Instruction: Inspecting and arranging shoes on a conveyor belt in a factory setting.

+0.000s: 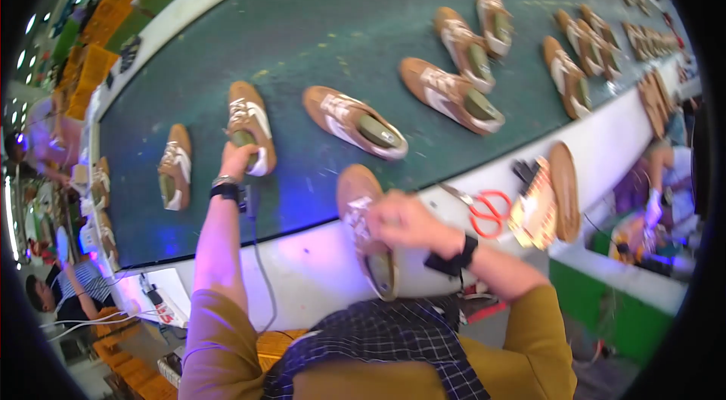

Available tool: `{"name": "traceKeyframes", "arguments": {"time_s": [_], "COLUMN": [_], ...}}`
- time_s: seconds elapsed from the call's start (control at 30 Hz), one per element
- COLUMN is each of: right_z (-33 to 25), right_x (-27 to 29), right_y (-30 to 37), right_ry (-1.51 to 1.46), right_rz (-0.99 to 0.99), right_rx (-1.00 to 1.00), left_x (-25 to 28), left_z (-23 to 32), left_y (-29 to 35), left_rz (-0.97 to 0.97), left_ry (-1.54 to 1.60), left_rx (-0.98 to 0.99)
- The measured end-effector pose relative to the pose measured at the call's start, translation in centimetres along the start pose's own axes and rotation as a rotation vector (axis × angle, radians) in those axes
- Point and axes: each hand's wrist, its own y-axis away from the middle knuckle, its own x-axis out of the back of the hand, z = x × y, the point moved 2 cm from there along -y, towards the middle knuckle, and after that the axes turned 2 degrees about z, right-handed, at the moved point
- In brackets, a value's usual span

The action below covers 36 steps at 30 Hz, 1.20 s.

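Observation:
A tan and white sneaker [246, 116] lies on the green belt at the left, toe pointing away. My left hand [239, 161] is closed around its heel end, beside the green insert inside it. Nearer to me, a second tan sneaker [357, 188] rests over the white front edge with its opening toward me. Above its laces is my right hand [408, 221], fingers curled together and slightly blurred. Whatever those fingers may pinch is hidden. Between the rows, another sneaker [340, 113] with a green insert lies just beyond the near one.
More sneakers [446, 90] lie on the green conveyor belt [302, 37], several farther right. Red-handled scissors [490, 212], a crumpled yellowish packet [534, 211] and a brown sole [563, 188] lie on the white ledge [310, 264]. A cable [261, 271] hangs near my left forearm. Other people work at both sides.

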Motion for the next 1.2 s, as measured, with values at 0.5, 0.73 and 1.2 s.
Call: {"name": "traceKeyframes", "arguments": {"time_s": [0.5, 0.73, 1.2], "right_z": [-19.0, -24.4, -8.3], "right_x": [22.6, 22.4, -11.4], "right_y": [-7.8, -5.0, -0.5], "right_ry": [0.455, 0.09, -0.458], "right_rz": [0.188, 0.602, 0.2], "right_rx": [-0.319, 0.118, -0.486], "left_x": [-0.5, 2.0, 0.7], "left_z": [-5.7, -6.3, -3.4], "left_y": [11.3, 13.9, 28.8], "left_rz": [-0.024, 0.016, 0.216], "left_ry": [-0.12, 0.243, 0.301], "left_rx": [-0.005, 0.034, -0.24]}}
